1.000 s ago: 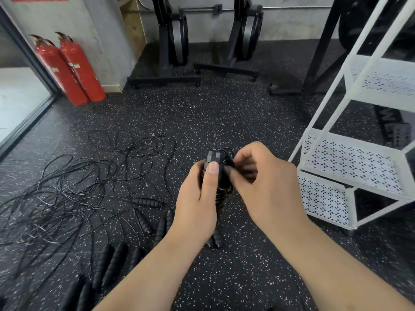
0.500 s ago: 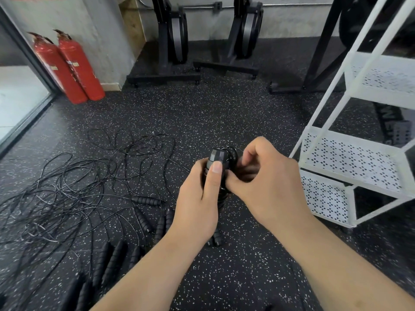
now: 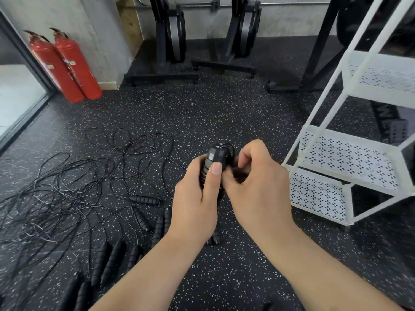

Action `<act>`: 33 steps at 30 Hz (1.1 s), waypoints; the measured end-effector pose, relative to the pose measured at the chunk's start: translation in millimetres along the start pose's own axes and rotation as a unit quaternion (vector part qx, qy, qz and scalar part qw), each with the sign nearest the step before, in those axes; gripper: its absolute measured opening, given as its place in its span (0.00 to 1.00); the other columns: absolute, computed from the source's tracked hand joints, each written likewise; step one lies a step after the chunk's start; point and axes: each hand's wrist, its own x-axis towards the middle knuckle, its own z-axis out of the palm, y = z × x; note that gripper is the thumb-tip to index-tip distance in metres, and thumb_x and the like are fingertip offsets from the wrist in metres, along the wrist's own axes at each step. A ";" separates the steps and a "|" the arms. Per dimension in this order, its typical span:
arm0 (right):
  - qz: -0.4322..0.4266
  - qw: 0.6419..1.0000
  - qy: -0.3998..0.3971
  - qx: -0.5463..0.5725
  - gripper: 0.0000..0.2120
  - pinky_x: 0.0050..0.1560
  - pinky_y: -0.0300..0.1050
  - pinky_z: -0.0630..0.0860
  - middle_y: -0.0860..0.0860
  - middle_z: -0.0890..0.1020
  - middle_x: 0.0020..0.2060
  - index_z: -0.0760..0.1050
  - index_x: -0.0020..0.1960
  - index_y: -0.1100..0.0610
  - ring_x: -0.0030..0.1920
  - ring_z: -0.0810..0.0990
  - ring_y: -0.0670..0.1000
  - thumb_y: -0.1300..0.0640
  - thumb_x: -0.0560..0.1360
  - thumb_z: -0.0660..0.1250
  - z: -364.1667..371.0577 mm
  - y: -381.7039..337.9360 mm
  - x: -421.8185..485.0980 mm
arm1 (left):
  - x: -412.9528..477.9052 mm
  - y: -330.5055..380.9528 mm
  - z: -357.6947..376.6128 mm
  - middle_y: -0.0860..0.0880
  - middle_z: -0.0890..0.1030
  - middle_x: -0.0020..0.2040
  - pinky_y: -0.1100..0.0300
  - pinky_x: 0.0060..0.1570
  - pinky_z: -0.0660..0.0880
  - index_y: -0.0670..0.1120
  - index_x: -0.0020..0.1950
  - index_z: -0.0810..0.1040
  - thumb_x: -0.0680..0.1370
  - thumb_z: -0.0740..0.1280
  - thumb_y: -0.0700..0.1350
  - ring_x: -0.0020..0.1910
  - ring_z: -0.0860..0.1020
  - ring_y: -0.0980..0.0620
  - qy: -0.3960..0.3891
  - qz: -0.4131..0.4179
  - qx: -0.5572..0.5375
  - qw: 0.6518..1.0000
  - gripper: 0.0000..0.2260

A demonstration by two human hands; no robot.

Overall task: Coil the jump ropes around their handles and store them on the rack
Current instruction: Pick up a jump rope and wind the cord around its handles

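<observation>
My left hand (image 3: 197, 198) grips a pair of black jump rope handles (image 3: 214, 157) held upright, with the thumb laid along them. My right hand (image 3: 258, 182) closes in from the right, its fingers curled against the handles and pinching the thin rope coiled there. Only the handle tops show above my fingers. A tangle of loose black ropes (image 3: 67, 187) lies on the floor to the left. Several black ribbed handles (image 3: 143, 218) lie below it. The white rack (image 3: 345, 158) with perforated shelves stands at the right, close to my right hand.
Two red fire extinguishers (image 3: 67, 66) lean at a pillar at the back left. Black exercise machine bases (image 3: 161, 75) and a black frame foot (image 3: 292, 86) stand at the back. A glass door edge (image 3: 24, 113) runs along the left. The floor is black speckled rubber.
Both hands have lifted the handles slightly and shifted their hold. The right fingers have curled tighter against the handle tops. The floor ropes are unchanged.
</observation>
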 end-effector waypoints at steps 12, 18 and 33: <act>-0.010 0.996 -0.058 0.074 0.16 0.48 0.36 0.79 0.39 0.81 0.46 0.69 0.61 0.44 0.49 0.82 0.38 0.55 0.81 0.73 0.9 4.2 3.9 | 3.4 -1.2 -0.4 0.60 0.84 0.50 0.67 0.46 0.75 0.52 0.60 0.79 0.83 0.55 0.64 0.49 0.82 0.60 0.003 -0.023 -0.058 0.998 0.20; -0.005 0.998 -0.031 0.060 0.12 0.55 0.44 0.81 0.38 0.83 0.50 0.76 0.65 0.42 0.51 0.82 0.39 0.50 0.83 0.69 6.1 2.4 -2.1 | -0.7 0.2 0.2 0.61 0.84 0.50 0.65 0.44 0.76 0.53 0.61 0.79 0.84 0.56 0.63 0.47 0.82 0.59 0.000 -0.013 -0.041 0.999 0.19; 0.157 0.947 -0.073 0.272 0.14 0.42 0.33 0.78 0.42 0.85 0.43 0.84 0.56 0.46 0.41 0.82 0.39 0.62 0.76 0.78 -10.6 3.3 20.2 | 4.0 10.7 -0.3 0.45 0.87 0.48 0.46 0.47 0.81 0.49 0.56 0.83 0.85 0.57 0.64 0.44 0.83 0.49 -0.034 -0.108 -0.127 0.985 0.23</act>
